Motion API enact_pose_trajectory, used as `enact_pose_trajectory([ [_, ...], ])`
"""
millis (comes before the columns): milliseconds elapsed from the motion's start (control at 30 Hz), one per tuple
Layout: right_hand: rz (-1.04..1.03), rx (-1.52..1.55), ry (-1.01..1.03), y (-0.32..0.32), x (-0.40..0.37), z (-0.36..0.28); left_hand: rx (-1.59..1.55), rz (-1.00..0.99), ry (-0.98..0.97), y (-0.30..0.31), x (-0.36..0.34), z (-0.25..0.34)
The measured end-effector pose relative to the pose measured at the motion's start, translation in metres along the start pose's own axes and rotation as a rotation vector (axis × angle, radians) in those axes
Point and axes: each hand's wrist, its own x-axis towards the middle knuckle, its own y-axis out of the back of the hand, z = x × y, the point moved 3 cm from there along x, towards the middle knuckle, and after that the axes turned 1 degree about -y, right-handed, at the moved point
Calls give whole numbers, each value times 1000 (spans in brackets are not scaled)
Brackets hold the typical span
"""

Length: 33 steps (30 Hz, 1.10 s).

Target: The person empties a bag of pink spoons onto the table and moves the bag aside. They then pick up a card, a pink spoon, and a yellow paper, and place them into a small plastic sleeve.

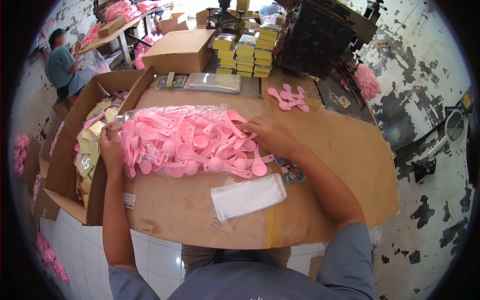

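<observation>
A head-worn camera looks down on a person at a cardboard-covered table (340, 165), both bare hands at a long heap of pink plastic spoons (185, 142). The heap lies left of the table's middle, across the person's front, on and partly within a clear plastic bag (220, 107), whose film shows along the far edge; spreading it sideways probably leaves both ends within easy reach. The bag's left end lies beside an open carton (107, 80) of pale yellow packets (87, 150), perhaps so the two can be worked without a long stretch. A white stack of clear-edged sleeves (248, 196) sits nearer the body, likely for quick access, with a patterned card (291, 171) just beyond its right end. Beyond the heap, to the right, a few loose spoons (289, 97) lie apart. The left arm runs almost straight forward; the left hand (111, 145) is upright at the bag's left end, fingers bent and close together, seemingly steadying the plastic, though a firm grip cannot be confirmed. The right arm bends inward at the elbow; the right hand (267, 134) is palm down, fingers loosely curved over the heap's right end. Whether they pinch a spoon cannot be told.
</observation>
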Motion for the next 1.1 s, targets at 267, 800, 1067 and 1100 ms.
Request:
enact_pose_trajectory([
  [267, -129, -17, -137, 56, 5, 25, -53, -9, 10, 1, 1, -3],
  [800, -23, -42, -302, -6, 31, 24, 17, -7, 3, -2, -2, 8],
  [1067, -347, 209, -450, 1, 31, 72, -30, -10, 12, -3, -3, 11],
  [1100, -252, 175, -437, 21, 25, 78, -28, -7, 17, -3, -2, 10],
])
